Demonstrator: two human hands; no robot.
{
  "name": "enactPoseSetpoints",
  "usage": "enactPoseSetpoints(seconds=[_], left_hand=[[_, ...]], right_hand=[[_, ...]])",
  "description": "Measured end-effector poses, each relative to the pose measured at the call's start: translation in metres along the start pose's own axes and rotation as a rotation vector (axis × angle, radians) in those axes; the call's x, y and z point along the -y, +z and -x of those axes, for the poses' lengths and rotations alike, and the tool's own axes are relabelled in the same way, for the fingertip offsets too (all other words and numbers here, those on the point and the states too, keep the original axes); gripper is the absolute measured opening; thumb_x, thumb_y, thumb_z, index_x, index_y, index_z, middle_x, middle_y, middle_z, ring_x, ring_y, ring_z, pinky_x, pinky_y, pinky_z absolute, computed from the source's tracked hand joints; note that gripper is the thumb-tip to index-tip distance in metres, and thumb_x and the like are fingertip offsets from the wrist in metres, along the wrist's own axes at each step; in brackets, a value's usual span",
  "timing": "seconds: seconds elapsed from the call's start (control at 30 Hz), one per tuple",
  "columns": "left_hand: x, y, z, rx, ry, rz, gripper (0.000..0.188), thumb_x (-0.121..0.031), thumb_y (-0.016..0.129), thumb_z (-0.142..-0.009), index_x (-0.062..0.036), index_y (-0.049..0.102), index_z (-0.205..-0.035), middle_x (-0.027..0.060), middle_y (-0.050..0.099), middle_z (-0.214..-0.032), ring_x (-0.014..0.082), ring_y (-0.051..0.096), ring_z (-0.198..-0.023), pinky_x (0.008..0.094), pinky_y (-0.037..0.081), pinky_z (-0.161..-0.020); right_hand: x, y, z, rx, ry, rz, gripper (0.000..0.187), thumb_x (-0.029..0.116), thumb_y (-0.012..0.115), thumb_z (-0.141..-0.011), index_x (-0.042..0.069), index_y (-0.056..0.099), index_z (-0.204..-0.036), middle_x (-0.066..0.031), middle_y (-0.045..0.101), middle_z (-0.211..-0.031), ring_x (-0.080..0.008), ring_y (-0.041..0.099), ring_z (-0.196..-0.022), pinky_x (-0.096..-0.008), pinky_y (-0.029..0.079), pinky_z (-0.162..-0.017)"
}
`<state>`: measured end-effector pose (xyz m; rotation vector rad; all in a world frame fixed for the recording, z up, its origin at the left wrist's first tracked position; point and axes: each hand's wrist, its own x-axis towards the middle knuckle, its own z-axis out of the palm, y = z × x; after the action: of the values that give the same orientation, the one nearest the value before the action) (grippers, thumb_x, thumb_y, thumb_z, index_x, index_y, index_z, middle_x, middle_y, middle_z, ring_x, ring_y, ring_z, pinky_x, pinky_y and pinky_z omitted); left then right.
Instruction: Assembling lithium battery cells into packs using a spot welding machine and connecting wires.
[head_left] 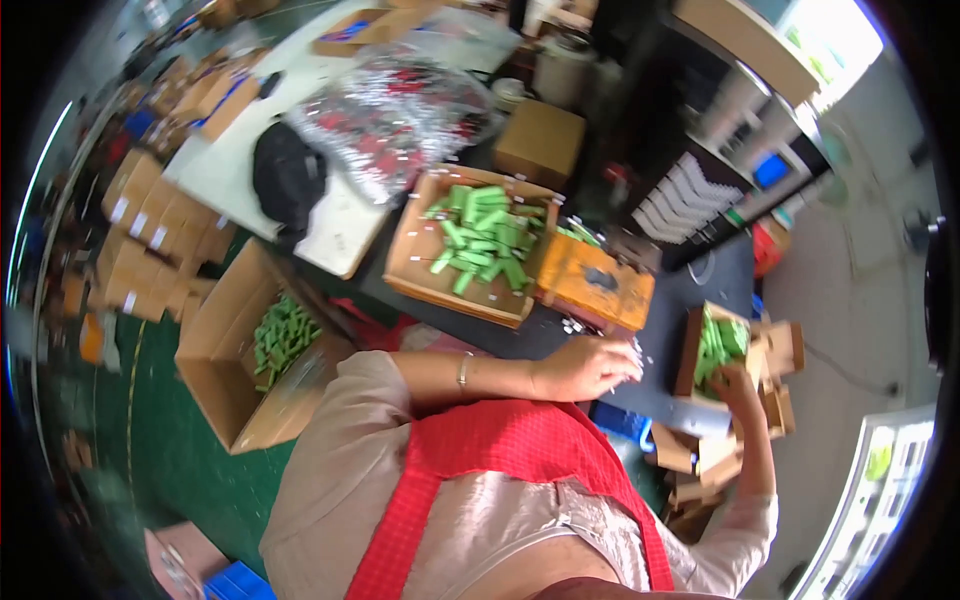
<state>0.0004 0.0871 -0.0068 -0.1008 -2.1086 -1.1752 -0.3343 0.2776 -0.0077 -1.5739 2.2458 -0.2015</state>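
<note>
My left hand (590, 369) is closed, its fingers curled together over the dark tabletop. Small whitish bits (637, 352) show at its fingertips, too small to name. My right hand (737, 386) reaches into a small cardboard box at the right, which holds green pieces (724, 340). Its fingers are bent down among them, and what they grip is partly hidden. Ahead of my left hand lies a worn orange block-shaped object (597, 282) with a dark patch on top. Beside it, a shallow carton (411, 262) holds many small oblong green pieces (487, 232).
A large open carton (212, 355) with more green pieces stands at the left. Behind are silvery plastic bags (400, 115), a black cloth-like item (287, 175) and a closed brown box (540, 142). A tall black machine (715, 165) rises at the far right. Opened small cartons (778, 350) crowd the right edge.
</note>
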Motion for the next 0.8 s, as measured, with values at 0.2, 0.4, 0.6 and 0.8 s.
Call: enactPoseSetpoints(seconds=[0.2, 0.4, 0.6, 0.8], left_hand=[[0.011, 0.034, -0.027, 0.221, -0.255, 0.265, 0.011, -0.003, 0.058, -0.075, -0.0029, 0.066, -0.084, 0.008, 0.064, -0.077, 0.0178, 0.063, -0.071, 0.0277, 0.05, -0.064], [0.004, 0.103, -0.063, 0.006, -0.837, 1.437, 0.054, -0.043, 0.053, -0.086, -0.009, 0.038, -0.125, 0.0031, 0.048, -0.118, 0.0109, 0.045, -0.109, 0.0286, 0.038, -0.091], [0.006, 0.091, -0.038, -0.168, -0.897, 1.688, 0.023, -0.03, 0.055, -0.088, -0.0132, 0.05, -0.102, 0.001, 0.052, -0.099, 0.0107, 0.051, -0.096, 0.0262, 0.043, -0.083], [0.009, 0.055, 0.009, -0.033, -1.301, 1.517, 0.02, -0.019, 0.065, -0.082, -0.0126, 0.055, -0.098, 0.0019, 0.057, -0.093, 0.0158, 0.056, -0.089, 0.0324, 0.049, -0.077]], right_hand=[[0.02, 0.003, -0.023, -0.491, 0.239, -0.254, 0.024, 0.022, 0.063, -0.075, 0.003, 0.065, -0.089, -0.0138, 0.063, -0.072, -0.0187, 0.058, -0.062, -0.0302, 0.046, -0.062], [0.152, 0.02, -0.001, -0.807, 0.279, -0.946, 0.02, 0.011, 0.062, -0.082, 0.0, 0.061, -0.099, -0.0048, 0.063, -0.089, -0.0095, 0.058, -0.08, -0.0228, 0.046, -0.069], [0.195, 0.064, 0.031, -0.741, -0.065, 0.061, 0.033, 0.015, 0.062, -0.076, 0.005, 0.057, -0.108, -0.0149, 0.048, -0.123, -0.0351, 0.044, -0.112, -0.045, 0.035, -0.091], [0.181, 0.06, 0.036, -0.644, -0.159, -0.415, 0.019, 0.0, 0.063, -0.074, 0.002, 0.06, -0.093, -0.0142, 0.059, -0.097, -0.0299, 0.06, -0.084, -0.0335, 0.05, -0.069]])
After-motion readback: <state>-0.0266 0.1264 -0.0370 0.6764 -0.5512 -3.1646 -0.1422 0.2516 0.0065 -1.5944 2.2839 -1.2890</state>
